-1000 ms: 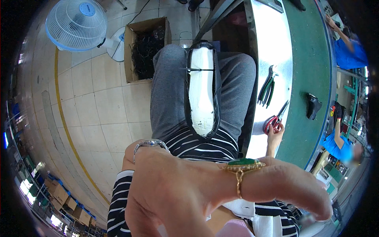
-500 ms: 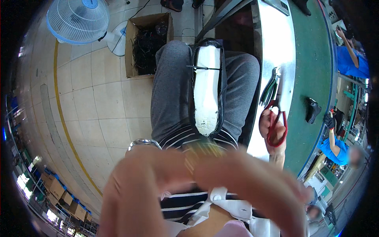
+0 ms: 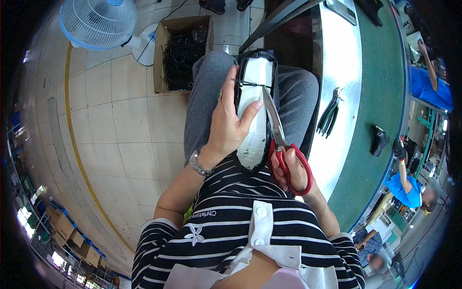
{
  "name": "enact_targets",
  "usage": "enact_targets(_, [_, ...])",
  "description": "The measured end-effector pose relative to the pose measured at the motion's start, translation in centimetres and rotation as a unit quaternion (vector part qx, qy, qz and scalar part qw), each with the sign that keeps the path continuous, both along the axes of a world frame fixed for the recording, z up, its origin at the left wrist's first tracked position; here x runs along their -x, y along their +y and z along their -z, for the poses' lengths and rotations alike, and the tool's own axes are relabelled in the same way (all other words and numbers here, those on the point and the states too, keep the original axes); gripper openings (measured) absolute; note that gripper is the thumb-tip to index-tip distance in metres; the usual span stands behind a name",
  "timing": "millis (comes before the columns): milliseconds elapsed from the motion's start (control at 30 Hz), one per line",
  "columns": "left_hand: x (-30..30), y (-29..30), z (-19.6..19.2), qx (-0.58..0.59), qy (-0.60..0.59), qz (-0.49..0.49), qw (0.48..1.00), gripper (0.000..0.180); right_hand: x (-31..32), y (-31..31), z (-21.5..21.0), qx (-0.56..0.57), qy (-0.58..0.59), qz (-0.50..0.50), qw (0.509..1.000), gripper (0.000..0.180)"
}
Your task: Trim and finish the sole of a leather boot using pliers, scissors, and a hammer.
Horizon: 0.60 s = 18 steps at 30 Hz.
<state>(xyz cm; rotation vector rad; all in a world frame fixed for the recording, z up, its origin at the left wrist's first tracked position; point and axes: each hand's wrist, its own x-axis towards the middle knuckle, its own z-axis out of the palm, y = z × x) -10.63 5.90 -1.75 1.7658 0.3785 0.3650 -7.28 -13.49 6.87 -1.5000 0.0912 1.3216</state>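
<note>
Black-rimmed white shoe last (image 3: 252,132) pointing forward on the lap (image 3: 204,106); left hand (image 3: 226,126), fingers apart, touches its left; right hand (image 3: 293,173), fingers clamped on red-handled scissors (image 3: 277,126), is at its right, blades beside its black cord (image 3: 250,84)

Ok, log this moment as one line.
left hand: on black-edged white piece | right hand: holding red-handled scissors, pointing toward black strap | pliers: on metal benchtop

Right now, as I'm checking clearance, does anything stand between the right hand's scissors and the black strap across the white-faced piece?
Nothing visible does: the scissors in the right hand reach up to the black strap, though contact is unclear. The left hand lies on the white-faced piece, left of the scissors.
</note>
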Motion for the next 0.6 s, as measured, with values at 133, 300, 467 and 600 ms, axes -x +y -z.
enact_targets(133, [-0.6,0.6,-0.5,-0.031,-0.024,0.008,0.999,0.073,1.1,-0.1,1.2,0.014,-0.123,-0.012,0.992,0.050])
enact_targets(300, [-1.9,0.9,-1.9,-0.322,-0.036,-0.011,0.946,0.042,0.4,-1.7,1.1,0.060,-0.220,0.068,0.971,0.044])
enact_targets(467, [-2.7,1.8,-2.5,-0.381,-0.154,-0.071,0.909,0.010,-1.3,-6.7,3.1,0.149,-0.313,0.230,0.909,0.035])
enact_targets(600, [-2.7,3.8,-8.1,-0.328,-0.296,-0.123,0.889,0.007,-2.2,-13.2,7.0,0.325,-0.342,0.277,0.837,0.037])
